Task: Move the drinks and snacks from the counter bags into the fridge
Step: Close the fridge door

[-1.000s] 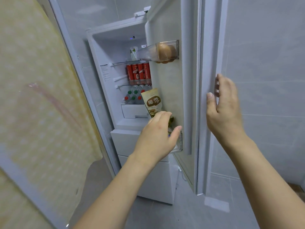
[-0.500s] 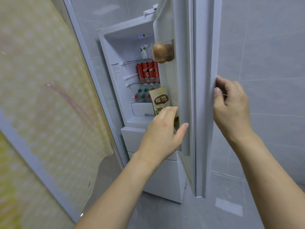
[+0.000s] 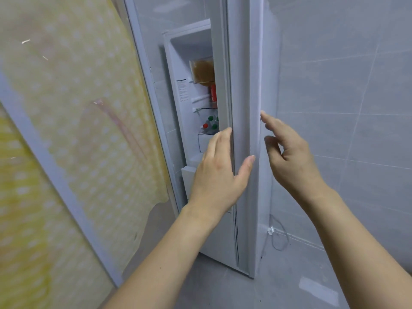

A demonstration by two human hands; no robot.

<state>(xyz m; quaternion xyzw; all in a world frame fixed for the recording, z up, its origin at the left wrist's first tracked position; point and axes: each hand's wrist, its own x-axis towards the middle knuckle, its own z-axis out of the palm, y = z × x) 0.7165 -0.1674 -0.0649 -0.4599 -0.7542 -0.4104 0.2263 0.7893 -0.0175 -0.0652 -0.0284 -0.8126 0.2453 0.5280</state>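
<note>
The fridge door [image 3: 242,130] is seen edge-on at the centre of the frame, nearly closed. The left hand [image 3: 219,172] is laid flat against its inner edge, fingers straight. The right hand [image 3: 289,157] is held relaxed and empty beside the outer edge. Red cans [image 3: 213,93] and capped bottles [image 3: 210,123] are glimpsed inside the fridge [image 3: 178,85].
</note>
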